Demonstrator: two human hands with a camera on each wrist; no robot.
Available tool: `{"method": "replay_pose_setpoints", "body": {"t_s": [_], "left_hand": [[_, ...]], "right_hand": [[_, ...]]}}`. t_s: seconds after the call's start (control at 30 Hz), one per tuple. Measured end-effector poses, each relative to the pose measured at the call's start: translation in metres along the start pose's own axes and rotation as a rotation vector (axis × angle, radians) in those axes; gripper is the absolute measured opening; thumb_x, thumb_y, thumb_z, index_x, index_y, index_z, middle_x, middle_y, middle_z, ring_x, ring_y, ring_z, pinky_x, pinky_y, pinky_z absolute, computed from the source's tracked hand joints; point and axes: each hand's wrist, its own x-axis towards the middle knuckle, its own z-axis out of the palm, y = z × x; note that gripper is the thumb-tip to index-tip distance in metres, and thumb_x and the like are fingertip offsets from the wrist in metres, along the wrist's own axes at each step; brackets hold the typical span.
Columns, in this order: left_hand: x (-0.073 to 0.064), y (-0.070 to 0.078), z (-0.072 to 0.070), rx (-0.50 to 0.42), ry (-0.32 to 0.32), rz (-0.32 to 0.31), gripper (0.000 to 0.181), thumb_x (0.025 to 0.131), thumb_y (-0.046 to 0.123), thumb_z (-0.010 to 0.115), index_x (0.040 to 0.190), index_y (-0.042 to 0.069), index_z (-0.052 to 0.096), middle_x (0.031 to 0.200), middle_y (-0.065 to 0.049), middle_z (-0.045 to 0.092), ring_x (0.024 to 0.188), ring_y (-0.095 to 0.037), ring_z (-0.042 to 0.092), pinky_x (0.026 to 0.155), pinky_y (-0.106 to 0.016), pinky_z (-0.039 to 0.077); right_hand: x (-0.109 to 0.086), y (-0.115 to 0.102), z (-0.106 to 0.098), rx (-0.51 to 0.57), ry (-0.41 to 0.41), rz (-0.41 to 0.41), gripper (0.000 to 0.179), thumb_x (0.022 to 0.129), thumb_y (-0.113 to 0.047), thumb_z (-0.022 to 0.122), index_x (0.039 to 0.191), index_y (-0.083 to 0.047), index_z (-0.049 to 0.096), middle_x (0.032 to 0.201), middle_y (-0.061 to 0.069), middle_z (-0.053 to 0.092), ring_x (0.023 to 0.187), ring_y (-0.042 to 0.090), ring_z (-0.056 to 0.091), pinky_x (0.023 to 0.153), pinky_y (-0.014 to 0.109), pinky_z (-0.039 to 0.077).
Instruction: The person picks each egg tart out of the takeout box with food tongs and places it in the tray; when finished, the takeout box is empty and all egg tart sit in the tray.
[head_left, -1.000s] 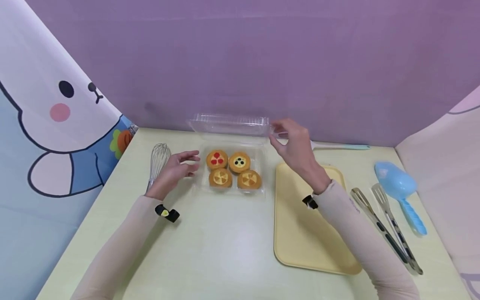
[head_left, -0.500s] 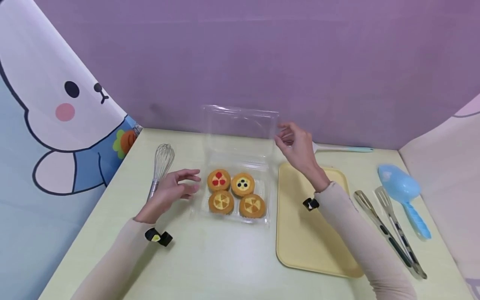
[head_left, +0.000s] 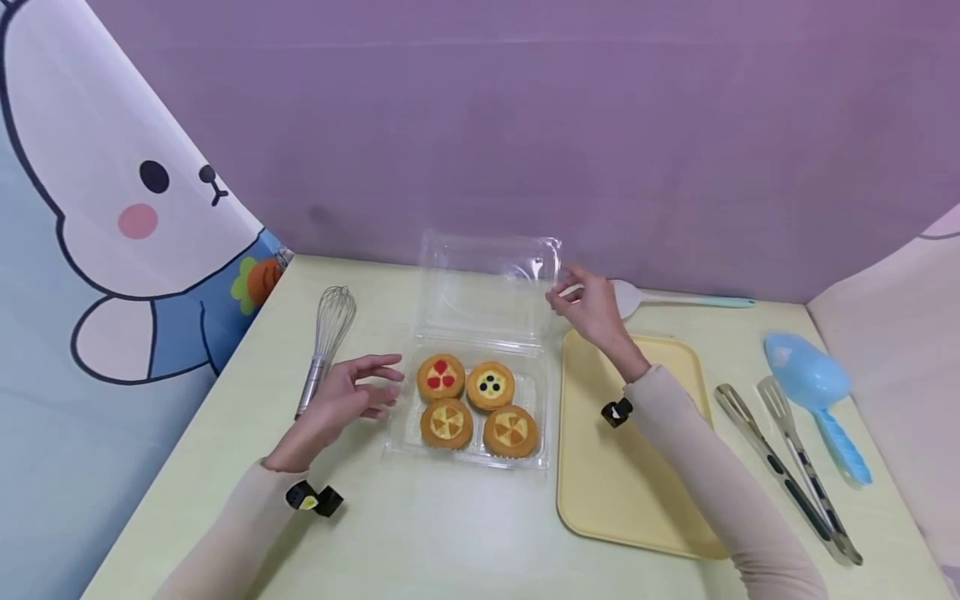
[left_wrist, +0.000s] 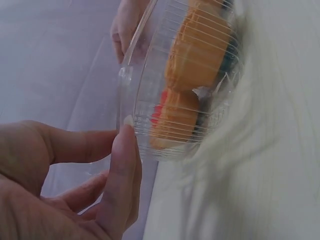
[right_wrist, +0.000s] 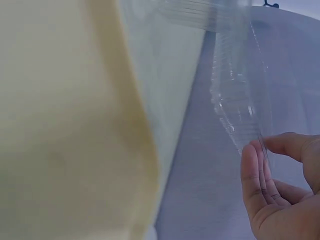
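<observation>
A clear plastic clamshell food container (head_left: 542,392) sits mid-table with its hinged lid (head_left: 487,292) raised at the back. Inside are small round golden tarts: one with red toppings (head_left: 441,377), one with dark dots (head_left: 491,386), and two with wedge patterns (head_left: 447,423). At the container's left side, my left hand (head_left: 343,400) pinches its rim between thumb and fingers, as the left wrist view shows. My right hand (head_left: 596,312) pinches the right edge of the lid, seen close up as clear ridged plastic in the right wrist view.
A yellow tray (head_left: 600,500) lies right of the container, under my right forearm. Farther right are tongs (head_left: 772,458), a slotted utensil (head_left: 806,467) and a blue scoop (head_left: 813,379). Behind the tray lies a spatula (head_left: 675,298). A whisk (head_left: 330,333) lies left, beside my left hand.
The container has slid toward me with the tarts inside, and both hands have come nearer with it. Its lid, earlier seen almost edge-on, now shows its broad face.
</observation>
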Motion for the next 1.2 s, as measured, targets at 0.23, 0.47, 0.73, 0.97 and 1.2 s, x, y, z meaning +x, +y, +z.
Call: {"method": "replay_pose_setpoints", "body": {"t_s": [0.23, 0.47, 0.73, 0.97, 1.2], "left_hand": [[0.0, -0.001, 0.001, 0.015, 0.01, -0.012, 0.06, 0.096, 0.005, 0.07, 0.153, 0.007, 0.051, 0.135, -0.022, 0.062, 0.088, -0.014, 0.071, 0.07, -0.027, 0.064], [0.0, 0.0, 0.001, 0.03, 0.01, -0.015, 0.061, 0.096, 0.005, 0.07, 0.154, 0.007, 0.05, 0.135, -0.023, 0.061, 0.09, -0.019, 0.071, 0.068, -0.027, 0.064], [0.0, 0.002, 0.001, 0.034, 0.001, -0.004, 0.061, 0.097, 0.006, 0.07, 0.154, 0.007, 0.05, 0.136, -0.024, 0.061, 0.089, -0.017, 0.071, 0.068, -0.027, 0.064], [0.002, 0.001, 0.003, 0.037, -0.017, -0.006, 0.06, 0.097, 0.004, 0.069, 0.154, 0.007, 0.05, 0.136, -0.024, 0.06, 0.091, -0.021, 0.072, 0.069, -0.027, 0.065], [0.005, 0.005, 0.007, 0.042, -0.045, -0.001, 0.062, 0.096, 0.001, 0.067, 0.154, 0.008, 0.048, 0.135, -0.022, 0.06, 0.092, -0.023, 0.072, 0.07, -0.028, 0.065]], "right_hand": [[-0.003, 0.014, 0.008, 0.005, -0.063, 0.115, 0.062, 0.097, -0.013, 0.072, 0.152, 0.001, 0.049, 0.115, 0.02, 0.074, 0.08, 0.023, 0.076, 0.062, 0.022, 0.06], [-0.006, 0.023, 0.013, 0.105, -0.107, 0.211, 0.06, 0.099, -0.011, 0.069, 0.152, 0.004, 0.047, 0.121, 0.026, 0.071, 0.08, 0.026, 0.078, 0.073, 0.032, 0.066], [-0.008, 0.03, 0.014, 0.224, -0.138, 0.303, 0.057, 0.102, -0.011, 0.065, 0.154, 0.004, 0.046, 0.129, 0.032, 0.065, 0.074, 0.002, 0.071, 0.082, 0.029, 0.066], [-0.023, 0.026, -0.001, 0.168, -0.124, 0.266, 0.057, 0.102, -0.013, 0.064, 0.153, 0.003, 0.047, 0.128, 0.028, 0.068, 0.094, 0.032, 0.078, 0.086, 0.039, 0.066], [-0.061, 0.012, -0.043, 0.058, -0.105, 0.139, 0.054, 0.1, -0.012, 0.067, 0.15, 0.001, 0.051, 0.124, 0.029, 0.07, 0.096, 0.033, 0.078, 0.083, 0.039, 0.066]]}}
